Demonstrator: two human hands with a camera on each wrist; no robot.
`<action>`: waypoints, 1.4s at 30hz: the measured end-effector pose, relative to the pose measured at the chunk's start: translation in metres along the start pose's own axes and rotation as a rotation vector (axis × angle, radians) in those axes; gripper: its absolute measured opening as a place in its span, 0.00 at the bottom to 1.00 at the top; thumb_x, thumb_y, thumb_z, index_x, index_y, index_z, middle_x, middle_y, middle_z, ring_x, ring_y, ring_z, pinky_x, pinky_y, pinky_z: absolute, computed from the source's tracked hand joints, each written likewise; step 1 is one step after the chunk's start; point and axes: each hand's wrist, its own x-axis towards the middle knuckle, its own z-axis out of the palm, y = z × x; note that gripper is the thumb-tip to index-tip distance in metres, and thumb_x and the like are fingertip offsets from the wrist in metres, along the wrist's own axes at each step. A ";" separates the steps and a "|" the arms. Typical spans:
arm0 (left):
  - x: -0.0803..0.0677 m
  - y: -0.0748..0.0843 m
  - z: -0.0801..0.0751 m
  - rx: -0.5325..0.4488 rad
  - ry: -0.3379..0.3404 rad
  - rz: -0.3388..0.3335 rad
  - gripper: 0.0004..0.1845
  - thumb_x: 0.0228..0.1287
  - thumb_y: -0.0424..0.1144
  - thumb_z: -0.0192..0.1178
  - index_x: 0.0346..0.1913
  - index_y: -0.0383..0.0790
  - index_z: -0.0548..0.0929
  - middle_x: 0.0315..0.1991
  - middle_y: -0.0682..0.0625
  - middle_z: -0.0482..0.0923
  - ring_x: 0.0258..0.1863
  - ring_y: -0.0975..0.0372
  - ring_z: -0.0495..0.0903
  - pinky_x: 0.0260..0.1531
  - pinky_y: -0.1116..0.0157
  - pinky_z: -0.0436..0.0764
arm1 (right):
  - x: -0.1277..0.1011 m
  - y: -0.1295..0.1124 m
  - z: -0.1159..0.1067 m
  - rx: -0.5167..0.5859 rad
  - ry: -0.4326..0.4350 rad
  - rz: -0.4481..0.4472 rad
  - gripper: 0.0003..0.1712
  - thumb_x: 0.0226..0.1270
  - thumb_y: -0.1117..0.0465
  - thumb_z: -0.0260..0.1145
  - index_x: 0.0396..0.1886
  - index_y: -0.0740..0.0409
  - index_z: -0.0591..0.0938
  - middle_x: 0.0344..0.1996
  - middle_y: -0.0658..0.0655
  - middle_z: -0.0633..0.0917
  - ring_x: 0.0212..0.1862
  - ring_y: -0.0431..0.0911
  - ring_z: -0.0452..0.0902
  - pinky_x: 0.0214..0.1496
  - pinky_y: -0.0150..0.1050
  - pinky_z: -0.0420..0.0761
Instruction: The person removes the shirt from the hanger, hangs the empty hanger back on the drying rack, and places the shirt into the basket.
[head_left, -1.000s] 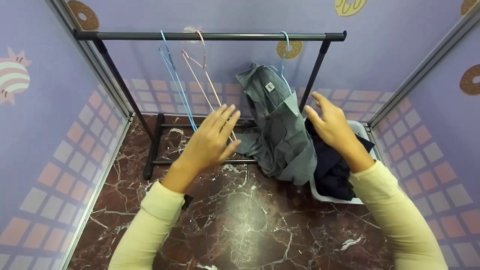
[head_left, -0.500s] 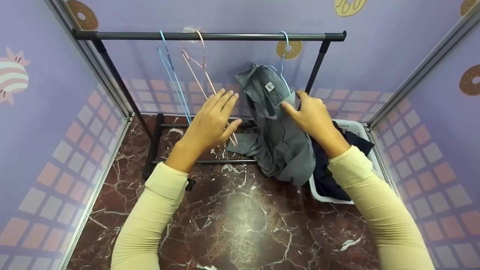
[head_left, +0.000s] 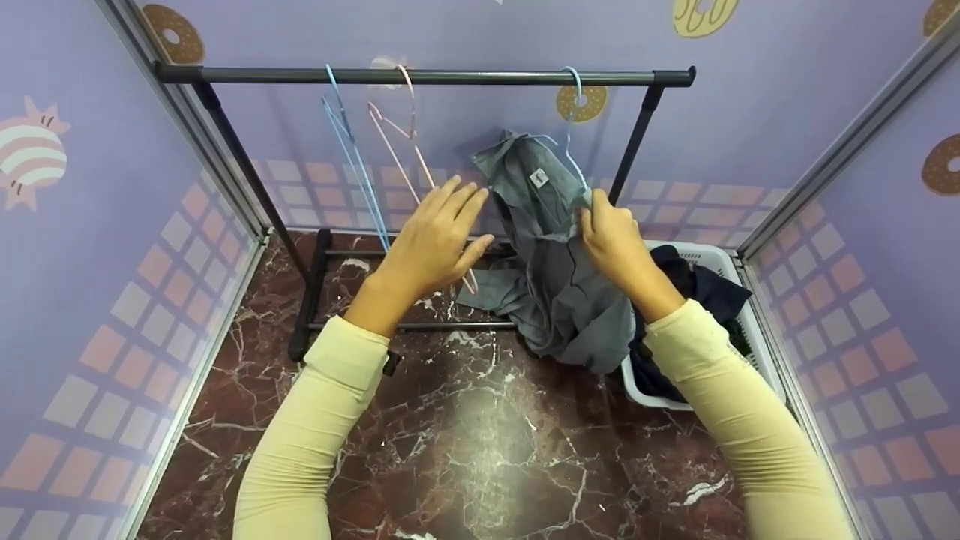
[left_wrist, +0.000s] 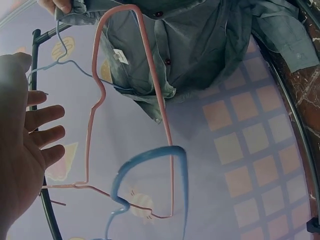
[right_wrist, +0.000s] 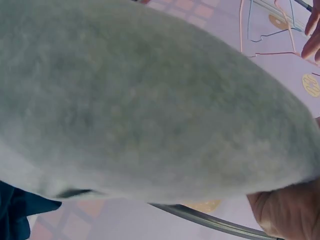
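Left hand, fingers extended, hides part of a pink hanger; a grey shirt hangs from a blue hanger on the rail.
The right hand, off the shirt a second ago, pinches its edge; blurred fabric in that wrist's view apparently hides most fingers.

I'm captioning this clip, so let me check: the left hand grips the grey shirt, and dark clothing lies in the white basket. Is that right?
Not quite: the right hand grips the grey shirt, as the head view shows; the left hand is apart from it, fingers extended. Dark clothing does lie in the white basket.
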 end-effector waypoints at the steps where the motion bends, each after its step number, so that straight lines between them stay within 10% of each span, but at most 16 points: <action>1: 0.001 0.000 -0.001 0.004 0.003 0.004 0.35 0.81 0.55 0.46 0.76 0.31 0.64 0.74 0.33 0.67 0.78 0.42 0.61 0.81 0.49 0.55 | 0.000 0.000 0.001 0.008 0.011 -0.004 0.14 0.82 0.59 0.48 0.45 0.68 0.71 0.33 0.77 0.83 0.41 0.76 0.82 0.41 0.71 0.78; 17: 0.015 -0.002 -0.016 -0.195 0.028 -0.144 0.35 0.80 0.51 0.50 0.79 0.33 0.61 0.78 0.36 0.62 0.80 0.44 0.57 0.83 0.55 0.51 | -0.020 -0.008 -0.003 -0.049 0.251 -0.114 0.12 0.76 0.60 0.55 0.46 0.67 0.77 0.24 0.74 0.83 0.33 0.76 0.82 0.33 0.72 0.77; 27: 0.028 -0.003 -0.017 -0.307 0.099 -0.176 0.29 0.74 0.25 0.46 0.77 0.32 0.65 0.76 0.36 0.65 0.78 0.45 0.61 0.82 0.58 0.55 | -0.058 0.008 -0.002 -0.127 0.374 -0.268 0.14 0.73 0.62 0.60 0.52 0.64 0.81 0.22 0.69 0.84 0.23 0.69 0.80 0.24 0.66 0.76; 33: 0.029 0.001 -0.015 -0.306 0.106 -0.162 0.36 0.64 0.14 0.45 0.76 0.33 0.67 0.76 0.37 0.66 0.78 0.45 0.62 0.81 0.58 0.55 | -0.076 0.017 -0.013 -0.096 0.361 -0.369 0.11 0.74 0.61 0.63 0.51 0.62 0.80 0.19 0.65 0.82 0.20 0.63 0.79 0.21 0.63 0.76; 42: 0.026 0.007 -0.010 -0.424 -0.057 -0.180 0.35 0.72 0.20 0.45 0.80 0.43 0.62 0.80 0.46 0.60 0.82 0.51 0.54 0.82 0.60 0.50 | -0.099 0.032 -0.027 -0.111 0.262 -0.404 0.11 0.75 0.61 0.64 0.52 0.60 0.77 0.16 0.61 0.79 0.18 0.58 0.75 0.19 0.58 0.75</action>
